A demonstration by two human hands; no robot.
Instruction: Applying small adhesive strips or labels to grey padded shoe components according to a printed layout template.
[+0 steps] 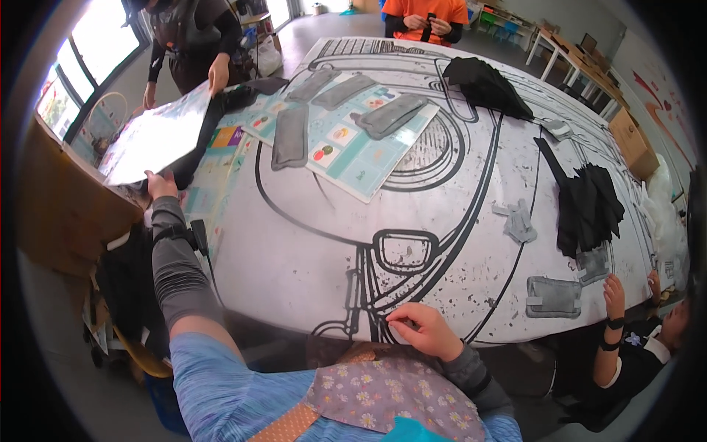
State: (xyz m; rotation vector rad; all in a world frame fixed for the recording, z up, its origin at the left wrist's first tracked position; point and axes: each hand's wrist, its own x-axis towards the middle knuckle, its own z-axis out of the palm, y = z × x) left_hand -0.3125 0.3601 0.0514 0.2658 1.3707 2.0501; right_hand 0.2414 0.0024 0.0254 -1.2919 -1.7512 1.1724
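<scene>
At the table's left end, my left hand (160, 184) grips the near edge of a glossy white board (158, 136); its thumb lies on top. Another person's hand (219, 73) holds the far corner of that board. My right hand (428, 333) hovers by the near table edge with fingers curled together and nothing visible in them. Beyond it, the table bears a white cover (309, 258) printed with black line drawings. On a printed picture sheet (368, 177) rest several grey padded pieces, among them one long pad (290, 138).
Black folded cloth (589, 206) and a grey pad (552, 297) lie on the right. Another black cloth (486, 81) sits farther back. A person in orange (425, 15) stands at the far side; another person's raised hand (613, 296) is at the right edge. A cardboard box (633, 144) stands beyond.
</scene>
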